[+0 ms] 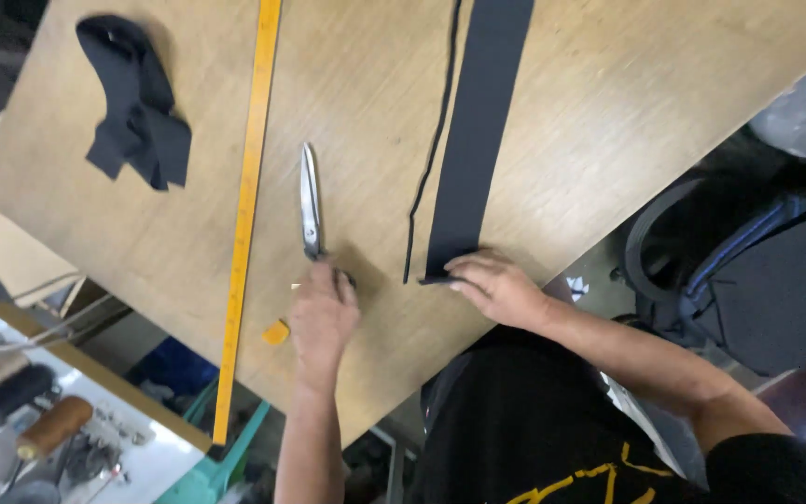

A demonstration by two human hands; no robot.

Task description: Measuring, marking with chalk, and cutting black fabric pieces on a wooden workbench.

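Wooden tabletop (562, 140) was seen from above, crossed by a long yellow ruler (247, 196). Closed scissors (310, 201) were gripped at the handles by the left hand (322, 317), fingers curled. The near end of a wide black fabric strip (478, 140) was pressed flat by the right hand (494, 285). A thin black offcut (431, 149) lay just beside it; crumpled black cloth (137, 103) sat well apart.

I note a long yellow measuring stick (246, 210) lying across the wooden table (123, 243). A crumpled pile of black fabric (137, 107) sits near its far left corner. A small orange chalk piece (276, 332) rests beside the stick. Thread spools (48, 425) lie on a lower shelf.
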